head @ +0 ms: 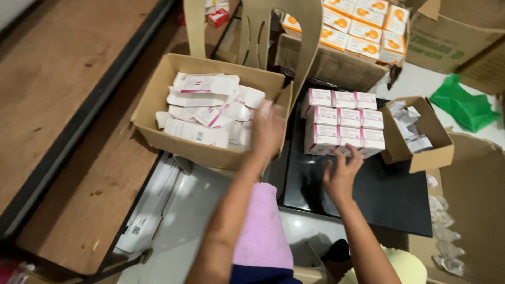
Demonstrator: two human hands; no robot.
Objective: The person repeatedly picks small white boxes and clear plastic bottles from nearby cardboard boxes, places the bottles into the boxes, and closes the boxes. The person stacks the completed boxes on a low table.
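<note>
My left hand (266, 131) reaches over the near right corner of a brown cardboard box (158, 100) filled with several flattened white and pink cartons (205, 108); its fingers look empty and spread, blurred by motion. My right hand (342, 171) rests with spread fingertips against the front row of a block of assembled white and pink small boxes (342, 118), stacked in rows on a black flat surface (384, 194). Neither hand visibly grips anything.
A small open cardboard box (421, 152) with white folded papers sits right of the stack. A beige plastic chair (263, 31) stands behind, with a carton of orange-and-white boxes (357, 26), a green bag (463, 108), wooden planks (68, 105) at left, and a pink cloth (263, 231) on my lap.
</note>
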